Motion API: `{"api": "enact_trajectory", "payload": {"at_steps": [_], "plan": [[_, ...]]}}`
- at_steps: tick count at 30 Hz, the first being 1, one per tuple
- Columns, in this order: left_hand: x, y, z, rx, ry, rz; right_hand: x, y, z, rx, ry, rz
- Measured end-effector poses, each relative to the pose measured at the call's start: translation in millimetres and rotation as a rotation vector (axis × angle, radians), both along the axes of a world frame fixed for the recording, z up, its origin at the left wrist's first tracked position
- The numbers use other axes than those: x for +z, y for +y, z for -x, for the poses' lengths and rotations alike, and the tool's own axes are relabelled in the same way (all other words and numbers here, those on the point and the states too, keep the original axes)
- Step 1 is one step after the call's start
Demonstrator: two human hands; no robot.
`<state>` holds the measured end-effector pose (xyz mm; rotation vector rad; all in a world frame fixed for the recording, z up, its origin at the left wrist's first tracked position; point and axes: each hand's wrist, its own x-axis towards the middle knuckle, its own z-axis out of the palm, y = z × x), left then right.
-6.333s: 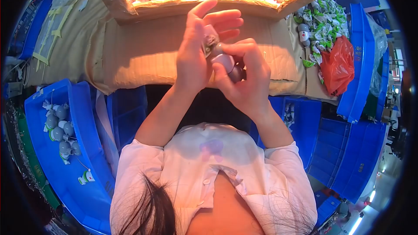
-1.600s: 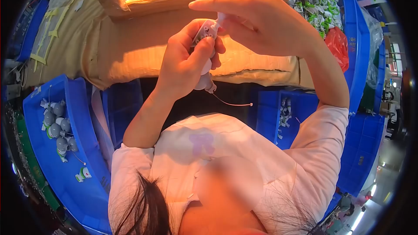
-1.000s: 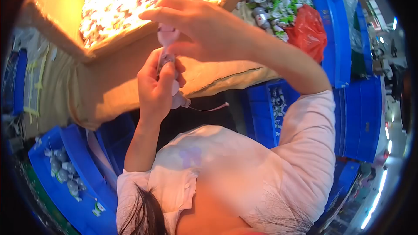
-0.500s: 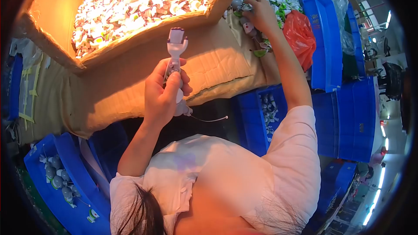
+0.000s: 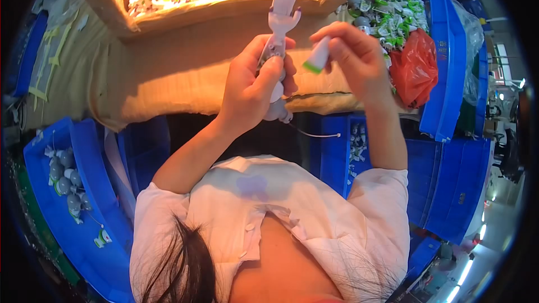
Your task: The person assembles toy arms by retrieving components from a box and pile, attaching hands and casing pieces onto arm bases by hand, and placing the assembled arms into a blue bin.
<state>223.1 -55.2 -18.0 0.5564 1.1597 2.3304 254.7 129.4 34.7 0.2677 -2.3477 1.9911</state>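
My left hand point(image 5: 255, 81) is closed round a pale toy assembly point(image 5: 276, 109) with an open white housing. A forked white piece point(image 5: 283, 17) with a dark tip stands up from its top, and a thin cord point(image 5: 314, 134) trails from its lower end to the right. Just to the right, my right hand point(image 5: 356, 59) pinches a small white and green part point(image 5: 318, 56), slightly blurred, held apart from the assembly. Both hands are above the brown cardboard point(image 5: 185, 78) at the table's front.
A lit cardboard box point(image 5: 224, 8) of small parts stands behind my hands. At right are a pile of white and green parts point(image 5: 393, 11), a red plastic bag point(image 5: 414, 70) and a blue bin point(image 5: 441, 67). Another blue bin point(image 5: 98, 191) at left holds grey round toys point(image 5: 66, 177).
My right hand has come back from the pile at the right with the white and green part. The view has turned, and my left hand still holds the assembly.
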Motion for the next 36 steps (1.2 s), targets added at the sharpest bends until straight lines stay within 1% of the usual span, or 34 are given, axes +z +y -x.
{"api": "enact_trajectory", "payload": {"at_steps": [2, 4, 6, 8, 10, 11, 12, 14, 15, 17, 18, 20, 22, 24, 25, 27, 28, 30, 31, 32, 33, 34, 35, 36], "plan": [[3, -4, -2, 0.030, 0.011, 0.032, -3, -26, -2, 0.008, -0.045, 0.037], [3, -9, -1, 0.062, 0.030, 0.060, -7, -41, 1, -0.099, 0.086, -0.014], [1, -17, 1, 0.070, 0.017, 0.045, -10, -46, 4, -0.103, 0.127, -0.043], [4, -22, 1, 0.102, -0.001, 0.069, -8, -48, 7, -0.033, 0.427, -0.423], [4, -24, 2, 0.127, -0.018, 0.085, 1, -53, 6, -0.001, 0.421, -0.451], [3, -24, 2, 0.120, -0.018, 0.049, 5, -54, 4, 0.026, 0.415, -0.481], [3, -24, 2, 0.113, -0.019, 0.013, 7, -55, 4, 0.025, 0.413, -0.485], [4, -24, 2, 0.106, -0.042, 0.009, 9, -56, 3, -0.012, 0.456, -0.588], [4, -24, 3, 0.102, -0.063, 0.010, 10, -58, 2, -0.013, 0.454, -0.591], [3, -23, 4, 0.130, -0.013, 0.014, 10, -62, 1, -0.069, 0.581, -0.603], [2, -23, 4, 0.161, 0.036, 0.020, 10, -63, 1, -0.068, 0.578, -0.603], [-4, -22, 3, 0.141, 0.026, -0.022, 10, -64, 2, -0.027, 0.715, -0.728], [-5, -21, 1, 0.120, 0.017, -0.063, 7, -66, 5, -0.028, 0.724, -0.732], [-2, -20, -1, 0.221, 0.156, 0.018, 4, -68, 7, -0.026, 0.734, -0.735], [-1, -21, -1, 0.225, 0.154, 0.018, 3, -68, 9, -0.026, 0.758, -0.726], [1, -24, -3, 0.275, 0.257, 0.048, 2, -69, 9, -0.025, 0.779, -0.716], [4, -26, -4, 0.275, 0.256, 0.048, 2, -70, 9, -0.029, 0.736, -0.688], [9, -28, -6, 0.255, 0.259, 0.167, 3, -69, 10, -0.034, 0.692, -0.659], [8, -28, -4, 0.256, 0.260, 0.167, 3, -66, 13, 0.031, 0.685, -0.624], [5, -29, -1, 0.220, 0.193, 0.137, 4, -63, 14, 0.095, 0.676, -0.587], [3, -30, 1, 0.184, 0.126, 0.107, 5, -60, 13, 0.094, 0.675, -0.586], [2, -31, 3, 0.183, 0.127, 0.108, 8, -56, 10, 0.049, 0.600, -0.522], [1, -32, 4, 0.214, 0.234, 0.213, 11, -55, 8, 0.006, 0.527, -0.459], [1, -33, 5, 0.245, 0.340, 0.318, 15, -61, 6, -0.119, 0.384, -0.222]]}}
